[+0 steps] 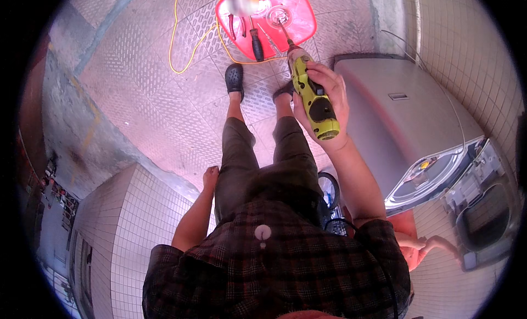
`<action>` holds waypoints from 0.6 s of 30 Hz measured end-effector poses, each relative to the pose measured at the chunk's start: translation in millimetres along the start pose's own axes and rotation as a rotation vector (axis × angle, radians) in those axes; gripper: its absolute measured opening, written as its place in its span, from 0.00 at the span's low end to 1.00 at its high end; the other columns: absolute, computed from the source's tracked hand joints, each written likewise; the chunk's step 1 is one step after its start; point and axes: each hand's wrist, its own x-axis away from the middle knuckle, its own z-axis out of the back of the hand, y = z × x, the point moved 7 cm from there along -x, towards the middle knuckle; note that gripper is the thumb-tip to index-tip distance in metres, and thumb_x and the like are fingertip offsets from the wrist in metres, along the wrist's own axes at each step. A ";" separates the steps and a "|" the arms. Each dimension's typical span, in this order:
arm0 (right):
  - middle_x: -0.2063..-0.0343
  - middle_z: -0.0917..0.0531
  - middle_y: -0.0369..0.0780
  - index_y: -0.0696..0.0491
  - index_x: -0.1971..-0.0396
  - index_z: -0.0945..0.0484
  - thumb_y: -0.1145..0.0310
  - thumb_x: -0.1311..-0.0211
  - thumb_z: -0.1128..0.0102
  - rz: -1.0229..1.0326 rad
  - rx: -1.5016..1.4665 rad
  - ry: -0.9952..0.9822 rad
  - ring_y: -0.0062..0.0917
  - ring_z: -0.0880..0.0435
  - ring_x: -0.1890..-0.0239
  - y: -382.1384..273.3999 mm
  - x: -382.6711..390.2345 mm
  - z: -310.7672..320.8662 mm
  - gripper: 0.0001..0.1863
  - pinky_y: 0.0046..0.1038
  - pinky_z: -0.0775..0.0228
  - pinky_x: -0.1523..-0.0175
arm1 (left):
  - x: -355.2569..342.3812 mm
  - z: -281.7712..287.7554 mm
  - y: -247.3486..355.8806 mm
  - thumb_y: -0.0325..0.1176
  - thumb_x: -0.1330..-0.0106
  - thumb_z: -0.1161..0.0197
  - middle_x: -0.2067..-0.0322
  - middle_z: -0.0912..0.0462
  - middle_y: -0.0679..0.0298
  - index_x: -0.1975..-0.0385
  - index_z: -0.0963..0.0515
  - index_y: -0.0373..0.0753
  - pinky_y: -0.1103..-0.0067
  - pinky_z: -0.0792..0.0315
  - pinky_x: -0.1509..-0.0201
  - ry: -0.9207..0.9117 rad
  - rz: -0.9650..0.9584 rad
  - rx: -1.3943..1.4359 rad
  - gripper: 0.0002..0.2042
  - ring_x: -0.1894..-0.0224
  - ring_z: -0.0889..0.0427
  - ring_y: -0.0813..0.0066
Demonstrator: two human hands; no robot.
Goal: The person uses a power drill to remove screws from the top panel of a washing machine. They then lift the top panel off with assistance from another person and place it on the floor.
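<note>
My right hand (328, 94) is wrapped round a yellow-green and black cordless drill (313, 97), in front of me at the right. Its long bit points away from me, and the tip appears over or in a clear round dish (280, 15) of small metal parts. The dish stands on a pink-red plastic stool (304, 31). On the stool also lie a black-handled screwdriver (256, 44) and red-handled pliers (237, 27). Beside my left thigh hangs my left hand (210, 177), its fingers curled in; no object shows in it.
A large grey appliance casing (406, 110) stands close on my right, with detached-looking panel parts (483, 209) behind it. Another person's hands (420, 247) show there. A yellow cord (189, 66) winds over the tiled floor. A tiled ledge (143, 220) is at my left.
</note>
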 end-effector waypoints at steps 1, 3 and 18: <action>0.48 0.19 0.47 0.55 0.49 0.26 0.77 0.54 0.27 0.015 -0.004 0.015 0.39 0.19 0.49 1.0 -0.5 1.6 0.29 0.35 0.28 0.42 | -5.0 -0.1 -2.9 0.44 0.28 0.43 0.56 0.14 0.49 0.51 0.17 0.35 0.67 0.23 0.48 0.029 -0.079 -0.112 0.19 0.52 0.14 0.57; 0.48 0.18 0.46 0.55 0.49 0.25 0.77 0.58 0.25 0.070 0.020 0.045 0.38 0.19 0.53 -2.1 2.1 3.4 0.31 0.34 0.27 0.47 | -15.1 20.8 59.4 0.42 0.28 0.43 0.54 0.15 0.48 0.50 0.19 0.34 0.67 0.23 0.49 0.190 -0.074 0.058 0.18 0.53 0.15 0.57; 0.48 0.17 0.46 0.54 0.50 0.24 0.76 0.60 0.24 0.114 -0.020 0.097 0.35 0.18 0.58 -35.1 22.6 34.5 0.31 0.32 0.29 0.55 | -107.0 146.3 521.1 0.40 0.22 0.48 0.54 0.16 0.53 0.43 0.29 0.32 0.78 0.21 0.51 -0.269 -0.341 1.081 0.18 0.56 0.15 0.68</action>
